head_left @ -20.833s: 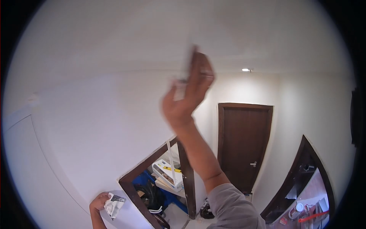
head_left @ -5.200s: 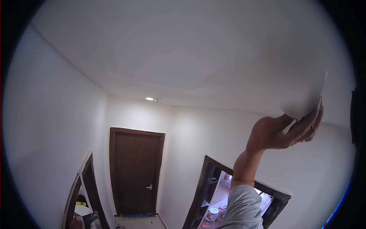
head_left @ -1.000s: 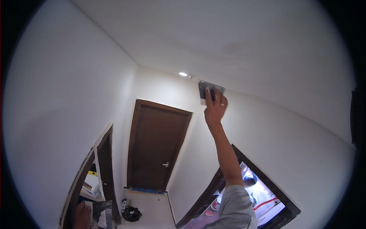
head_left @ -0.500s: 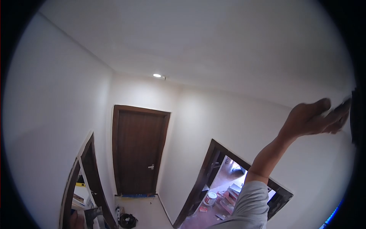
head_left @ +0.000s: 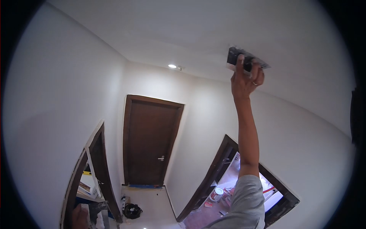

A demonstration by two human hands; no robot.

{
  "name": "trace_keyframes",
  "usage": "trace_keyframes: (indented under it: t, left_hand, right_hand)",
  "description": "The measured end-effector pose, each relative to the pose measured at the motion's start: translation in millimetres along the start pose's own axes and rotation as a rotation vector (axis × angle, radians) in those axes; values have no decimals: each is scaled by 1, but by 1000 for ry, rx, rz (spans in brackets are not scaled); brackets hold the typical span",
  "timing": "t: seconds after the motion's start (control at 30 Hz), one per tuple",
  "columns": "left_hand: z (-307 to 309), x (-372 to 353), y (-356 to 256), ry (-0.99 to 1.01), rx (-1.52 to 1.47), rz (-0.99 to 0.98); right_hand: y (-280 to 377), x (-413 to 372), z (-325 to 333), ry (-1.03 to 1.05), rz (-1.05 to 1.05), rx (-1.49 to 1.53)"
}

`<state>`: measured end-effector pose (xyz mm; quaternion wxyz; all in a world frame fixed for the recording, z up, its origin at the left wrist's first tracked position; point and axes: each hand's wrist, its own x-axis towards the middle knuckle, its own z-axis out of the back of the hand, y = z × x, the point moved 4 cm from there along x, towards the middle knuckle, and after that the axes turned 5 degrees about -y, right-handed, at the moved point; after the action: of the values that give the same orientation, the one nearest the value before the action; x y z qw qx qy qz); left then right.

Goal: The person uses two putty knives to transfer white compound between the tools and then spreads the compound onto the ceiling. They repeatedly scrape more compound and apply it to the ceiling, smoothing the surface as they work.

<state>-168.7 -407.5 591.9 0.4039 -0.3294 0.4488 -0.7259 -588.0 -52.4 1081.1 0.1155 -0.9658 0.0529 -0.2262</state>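
Raised overhead at upper right, my right hand [head_left: 244, 82] is closed on a plastering trowel [head_left: 233, 57] with a dark handle part and a flat blade. The blade lies against or very close to the white ceiling [head_left: 198, 34]. A ring shows on one finger. Low at the left edge, my left hand [head_left: 79, 216] is closed round a grey, smeared flat blade or plate [head_left: 93, 213] that carries a lump of white filler [head_left: 101, 220]. Part of that hand is cut off by the bottom of the view.
A shut brown door [head_left: 152, 141] stands ahead. Left and right are dark-framed doorways; a white bucket [head_left: 216, 194] stands beyond the right one. A black bag-like bundle [head_left: 132, 210] lies on the floor. A ceiling lamp [head_left: 172, 66] glows.
My right hand has swung from the far right edge up to the ceiling nearer the middle, bringing the trowel fully into view. My left hand and the white filler show more now.
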Motion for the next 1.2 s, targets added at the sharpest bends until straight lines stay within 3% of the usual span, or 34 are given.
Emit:
trace_keyframes:
  t: [0.1,0.33,0.43,0.53,0.6,0.67,0.7,0.73,0.77,0.8,0.83,0.87,0.9,0.93,0.97,1.0,1.03,1.07,1.13,1.17,1.2]
  left_hand:
    - [-2,3,2,63,-90,10]
    - [-8,6,15,57,-234,34]
    - [-10,4,6,130,-262,-44]
    - [-9,4,-16,181,-181,-84]
    - [-11,4,-20,243,-185,-94]
    - [-15,14,2,285,-322,42]
    - [-17,12,10,302,-387,115]
    - [-15,8,2,203,-315,138]
    - [-14,17,25,238,-277,147]
    - [-10,20,33,138,-133,90]
    - [-8,19,34,43,12,30]
    - [-15,13,29,150,-278,132]
    - [-22,7,21,246,-572,234]
    - [-28,-4,16,134,-605,245]
    - [-41,-12,18,190,-728,282]
    - [-57,-24,19,186,-733,285]
    - [-75,-34,54,60,-816,379]
    - [-91,-53,27,74,-580,165]
    - [-143,-73,46,55,-905,416]
    - [-164,-83,35,25,-872,444]
    - [-185,-92,24,-21,-859,482]
  right_hand:
    - [13,-54,-32,10,19,27]
    - [21,-157,-72,338,88,46]
    - [28,-182,-71,410,-6,119]
    - [40,-204,-31,725,-251,220]
    - [53,-220,21,746,-541,481]
    - [73,-264,88,819,-861,706]
    - [83,-271,132,798,-1214,875]
    - [103,-316,184,880,-1654,1016]
    - [123,-365,242,983,-1970,1068]
    - [133,-331,296,936,-2525,1081]
    - [143,-327,348,886,-2748,1152]
    - [155,-336,403,859,-3103,1025]
    - [164,-334,451,898,-3206,1169]
    - [169,-321,491,852,-3544,1097]
    - [168,-291,509,949,-3491,1155]
    - [169,-276,530,859,-3644,1126]
    - [167,-262,548,758,-3805,1061]
    - [164,-247,559,740,-3879,1036]
    - [165,-219,564,727,-3984,1020]
    - [167,-207,564,741,-4009,1040]
    - [169,-203,563,869,-3908,1060]
